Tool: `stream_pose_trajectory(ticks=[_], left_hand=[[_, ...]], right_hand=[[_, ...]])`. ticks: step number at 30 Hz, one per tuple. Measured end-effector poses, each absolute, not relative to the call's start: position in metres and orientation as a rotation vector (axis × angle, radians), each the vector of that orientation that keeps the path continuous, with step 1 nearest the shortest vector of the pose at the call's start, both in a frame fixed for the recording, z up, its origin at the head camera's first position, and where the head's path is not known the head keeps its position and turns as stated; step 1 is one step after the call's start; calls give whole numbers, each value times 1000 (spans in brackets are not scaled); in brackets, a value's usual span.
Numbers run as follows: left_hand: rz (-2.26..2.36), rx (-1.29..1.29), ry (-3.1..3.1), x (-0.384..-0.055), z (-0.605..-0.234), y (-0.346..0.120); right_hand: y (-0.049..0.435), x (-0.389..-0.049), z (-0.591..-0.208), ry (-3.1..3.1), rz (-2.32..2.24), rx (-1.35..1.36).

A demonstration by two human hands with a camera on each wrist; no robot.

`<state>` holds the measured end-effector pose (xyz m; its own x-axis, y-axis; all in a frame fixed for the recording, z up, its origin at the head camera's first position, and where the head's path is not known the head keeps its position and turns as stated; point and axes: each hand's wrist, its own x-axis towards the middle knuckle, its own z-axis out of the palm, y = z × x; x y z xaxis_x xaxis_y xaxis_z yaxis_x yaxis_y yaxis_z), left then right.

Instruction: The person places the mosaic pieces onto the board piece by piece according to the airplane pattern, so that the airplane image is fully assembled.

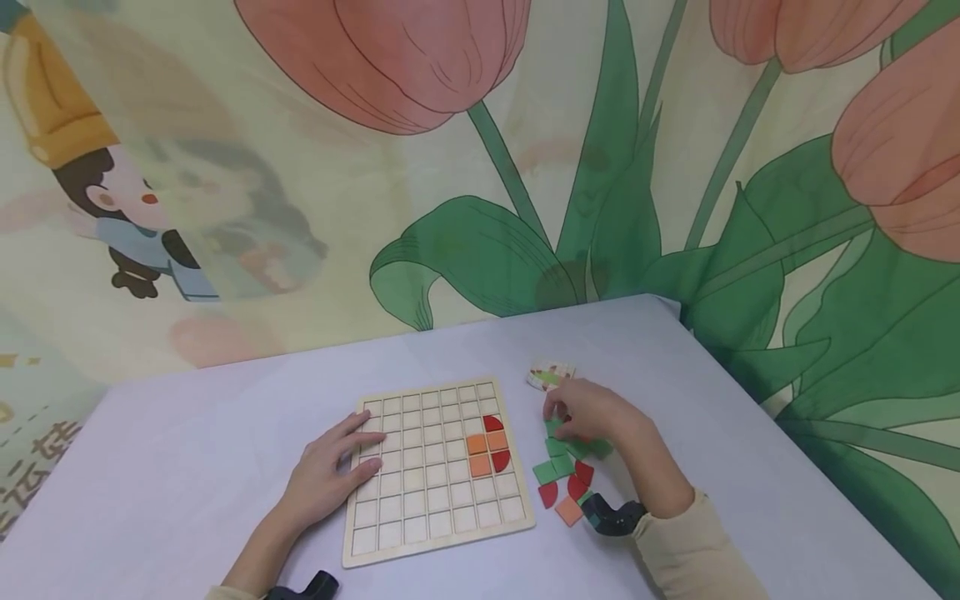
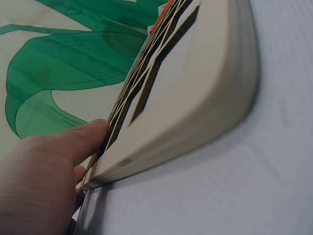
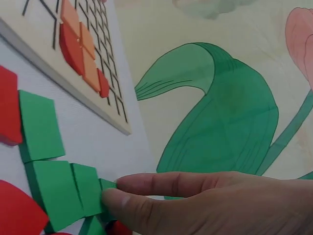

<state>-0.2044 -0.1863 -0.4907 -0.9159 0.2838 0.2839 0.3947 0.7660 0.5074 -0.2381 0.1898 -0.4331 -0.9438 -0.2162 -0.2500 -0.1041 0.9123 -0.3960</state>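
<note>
A square wooden grid board [image 1: 431, 500] lies on the table, with three orange square tiles [image 1: 480, 465] and two red rounded pieces [image 1: 501, 460] set at its right side. My left hand [image 1: 326, 471] rests along the board's left edge, fingers spread and the tips over the outer cells. In the left wrist view the board's corner [image 2: 205, 105] shows close up beside the thumb. My right hand [image 1: 592, 410] is over the pile right of the board. Its thumb and index finger pinch a green tile [image 3: 107, 184] at the end of a row of green tiles [image 3: 54, 196].
Red quarter-round pieces [image 1: 548, 495] and a loose orange tile [image 1: 569, 511] lie around the green ones. Behind the right hand is a small patterned card [image 1: 542, 375]. A curtain printed with tulips [image 1: 480, 250] hangs at the table's back edge.
</note>
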Motion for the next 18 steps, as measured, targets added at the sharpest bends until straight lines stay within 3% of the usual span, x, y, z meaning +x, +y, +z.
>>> stream_pose_trajectory(ticks=[18], left_hand=[[-841,-515,-2802,-204,-489,-184]], right_hand=[[181,-239,-441,2836,-539,-225]])
